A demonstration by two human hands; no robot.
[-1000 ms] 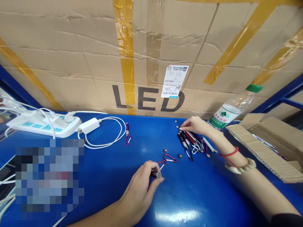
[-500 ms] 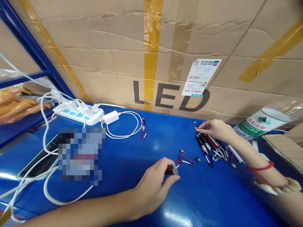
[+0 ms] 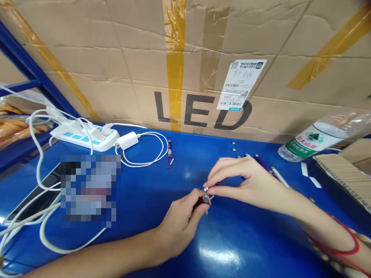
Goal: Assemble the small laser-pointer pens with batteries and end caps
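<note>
My left hand [image 3: 181,224] is closed around a small red keychain flashlight [image 3: 202,200], its open silver end pointing up and right. My right hand [image 3: 242,180] pinches a tiny silver button cell [image 3: 206,189] right at that open end. Both hands meet over the blue table [image 3: 237,247]. Behind my right hand lie a purple flashlight [image 3: 263,163] and a white one [image 3: 279,177], partly hidden. Two loose button cells [image 3: 234,145] rest near the cardboard wall.
A purple keychain flashlight [image 3: 169,152] with a carabiner lies to the left near a white charger and cable [image 3: 130,141]. A power strip [image 3: 84,137] sits at far left, a water bottle [image 3: 315,137] lies at right, and a large "LED" carton [image 3: 185,69] forms the back wall.
My right hand came back from the pile of flashlights to the red flashlight in my left hand, bringing a button cell to its open end. The camera view shifted slightly.
</note>
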